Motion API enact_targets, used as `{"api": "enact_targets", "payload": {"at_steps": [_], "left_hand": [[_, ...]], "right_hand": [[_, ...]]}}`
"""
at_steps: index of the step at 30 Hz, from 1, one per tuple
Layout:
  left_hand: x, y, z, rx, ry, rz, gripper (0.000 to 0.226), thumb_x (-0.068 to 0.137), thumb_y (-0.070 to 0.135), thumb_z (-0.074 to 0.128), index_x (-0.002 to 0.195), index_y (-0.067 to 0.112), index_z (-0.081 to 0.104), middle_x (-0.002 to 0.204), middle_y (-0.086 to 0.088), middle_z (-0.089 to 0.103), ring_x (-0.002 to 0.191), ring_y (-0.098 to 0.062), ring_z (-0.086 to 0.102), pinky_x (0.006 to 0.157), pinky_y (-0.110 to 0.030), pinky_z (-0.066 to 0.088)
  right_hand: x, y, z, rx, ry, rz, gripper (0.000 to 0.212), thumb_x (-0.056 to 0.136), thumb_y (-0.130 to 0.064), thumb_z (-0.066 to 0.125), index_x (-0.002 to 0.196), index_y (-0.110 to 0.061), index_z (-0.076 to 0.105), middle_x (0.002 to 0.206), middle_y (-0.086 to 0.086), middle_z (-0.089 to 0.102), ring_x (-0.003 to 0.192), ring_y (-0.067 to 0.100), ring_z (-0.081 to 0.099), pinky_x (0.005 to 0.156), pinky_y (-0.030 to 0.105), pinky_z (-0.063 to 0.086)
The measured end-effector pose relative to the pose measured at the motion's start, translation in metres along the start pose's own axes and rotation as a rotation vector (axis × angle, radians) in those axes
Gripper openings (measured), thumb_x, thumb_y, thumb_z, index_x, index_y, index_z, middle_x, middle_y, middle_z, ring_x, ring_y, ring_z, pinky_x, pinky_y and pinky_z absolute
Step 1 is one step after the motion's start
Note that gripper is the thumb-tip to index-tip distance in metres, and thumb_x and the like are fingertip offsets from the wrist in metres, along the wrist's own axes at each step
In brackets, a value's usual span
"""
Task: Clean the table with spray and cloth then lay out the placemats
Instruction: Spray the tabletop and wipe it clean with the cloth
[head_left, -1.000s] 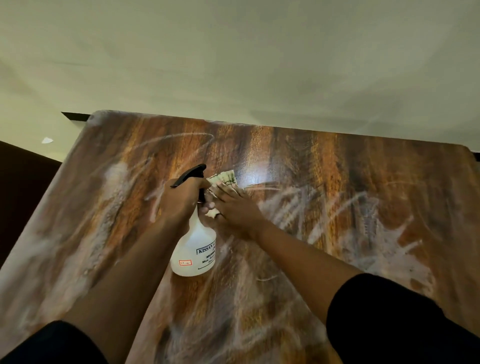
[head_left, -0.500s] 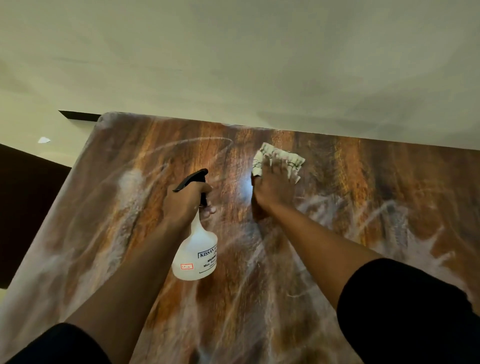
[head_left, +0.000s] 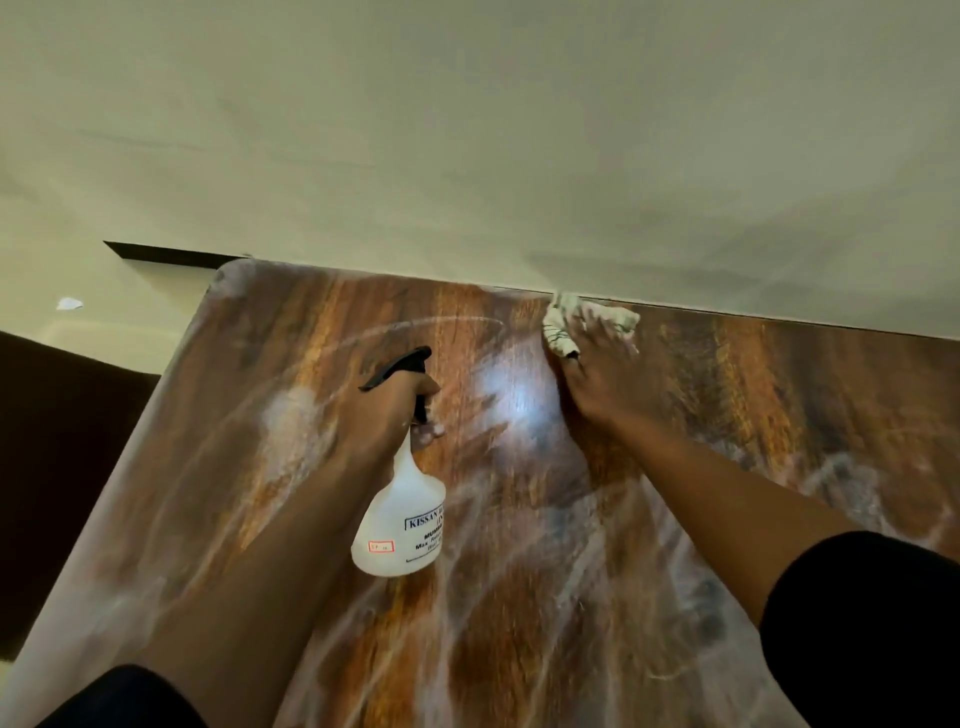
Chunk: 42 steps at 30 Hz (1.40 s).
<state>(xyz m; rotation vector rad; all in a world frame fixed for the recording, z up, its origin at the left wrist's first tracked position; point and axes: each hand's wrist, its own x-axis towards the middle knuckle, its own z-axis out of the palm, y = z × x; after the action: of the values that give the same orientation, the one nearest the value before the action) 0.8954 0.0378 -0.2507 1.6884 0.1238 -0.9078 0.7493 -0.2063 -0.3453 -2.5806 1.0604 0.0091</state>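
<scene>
Pale cream floor (head_left: 467, 156) fills everything past the far edge. There's a small white scrap (head_left: 68, 304) lying on it off the far left corner, plus a dark strip (head_left: 166, 256) right by that corner. A dark brown mass (head_left: 57, 467) sits along the left edge.

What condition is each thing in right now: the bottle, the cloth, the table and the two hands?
Spray bottle: held above the table, nozzle pointing left, not set down.
Cloth: crumpled, pressed flat at the table's far edge.
Table: streaked with whitish smears, one glossy patch near the middle.
Left hand: grips the spray bottle's neck.
Right hand: fingers spread, presses on the cloth.
</scene>
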Motion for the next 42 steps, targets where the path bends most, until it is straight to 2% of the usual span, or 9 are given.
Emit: {"api": "enact_targets", "payload": {"at_steps": [7,10,14,16,18,25,30,39,42], "left_hand": [[0.017,0.017,-0.004,-0.001,-0.065,0.040,0.010,0.094,0.008,0.068,0.096,-0.001,0.071,0.072,-0.014,0.061,0.057,-0.027,0.066,0.044,-0.023,0.048],[0.018,0.026,-0.006,-0.016,-0.093,0.047,0.008,0.095,0.006,0.065,0.099,0.004,0.072,0.070,-0.012,0.060,0.054,-0.024,0.064,0.044,-0.022,0.048],[0.024,0.031,-0.014,0.004,-0.078,0.085,0.015,0.094,0.003,0.064,0.080,0.002,0.067,0.061,-0.011,0.057,0.054,-0.027,0.059,0.045,-0.025,0.045],[0.028,0.031,-0.019,-0.016,-0.063,0.093,0.006,0.093,0.003,0.064,0.091,0.001,0.070,0.064,-0.014,0.057,0.056,-0.029,0.058,0.045,-0.025,0.045],[0.034,0.030,-0.023,-0.029,-0.066,0.095,0.026,0.094,0.004,0.065,0.117,0.009,0.075,0.069,-0.015,0.058,0.060,-0.028,0.060,0.046,-0.026,0.046],[0.044,0.020,-0.031,-0.035,-0.020,0.081,0.033,0.091,0.008,0.069,0.123,0.013,0.074,0.072,-0.016,0.064,0.059,-0.028,0.065,0.046,-0.025,0.050],[0.045,0.016,-0.037,-0.038,-0.018,0.070,0.033,0.090,0.010,0.070,0.123,0.011,0.075,0.064,-0.010,0.067,0.059,-0.028,0.068,0.048,-0.027,0.050],[0.051,0.022,-0.067,-0.040,0.023,0.031,0.035,0.089,0.013,0.071,0.122,-0.001,0.073,0.066,-0.009,0.067,0.057,-0.025,0.069,0.045,-0.024,0.050],[0.049,0.025,-0.078,-0.074,0.043,0.027,0.035,0.089,0.010,0.070,0.122,-0.001,0.073,0.065,-0.009,0.065,0.053,-0.025,0.065,0.046,-0.025,0.051]], "right_hand": [[0.033,-0.074,0.017,0.060,0.074,0.402,0.067,0.103,-0.043,0.033,0.163,-0.027,0.006,0.171,0.003,-0.001,0.157,0.026,-0.003,0.125,0.054,-0.002],[0.041,-0.123,0.028,0.049,0.007,0.227,0.067,0.104,-0.042,0.032,0.163,-0.029,0.002,0.171,0.004,0.000,0.157,0.029,-0.002,0.124,0.056,-0.001],[0.049,-0.152,0.040,-0.045,-0.075,-0.186,0.064,0.103,-0.040,0.034,0.163,-0.031,0.012,0.171,-0.001,0.005,0.157,0.022,0.001,0.125,0.050,0.001],[0.051,-0.137,0.033,-0.061,-0.097,-0.342,0.063,0.103,-0.039,0.035,0.162,-0.033,0.014,0.171,-0.005,0.006,0.157,0.016,0.001,0.126,0.045,0.001],[0.054,-0.110,0.025,-0.068,-0.111,-0.399,0.061,0.104,-0.040,0.032,0.162,-0.034,0.013,0.170,-0.007,0.006,0.157,0.014,0.002,0.125,0.043,0.003],[0.054,-0.036,0.009,-0.016,0.073,0.101,0.060,0.106,-0.039,0.033,0.163,-0.028,0.014,0.170,0.000,0.009,0.157,0.021,0.005,0.127,0.047,0.007],[0.055,-0.088,0.022,0.008,0.105,0.300,0.063,0.106,-0.038,0.032,0.163,-0.023,0.010,0.170,0.006,0.008,0.157,0.026,0.002,0.125,0.053,0.001],[0.065,-0.178,0.046,-0.107,-0.098,-0.443,0.061,0.106,-0.037,0.035,0.163,-0.031,0.012,0.171,-0.006,0.005,0.157,0.017,0.001,0.126,0.044,0.001],[0.071,-0.148,0.034,-0.099,-0.080,-0.416,0.059,0.108,-0.038,0.034,0.162,-0.034,0.012,0.170,-0.006,0.006,0.157,0.017,0.004,0.126,0.044,0.006]]}}
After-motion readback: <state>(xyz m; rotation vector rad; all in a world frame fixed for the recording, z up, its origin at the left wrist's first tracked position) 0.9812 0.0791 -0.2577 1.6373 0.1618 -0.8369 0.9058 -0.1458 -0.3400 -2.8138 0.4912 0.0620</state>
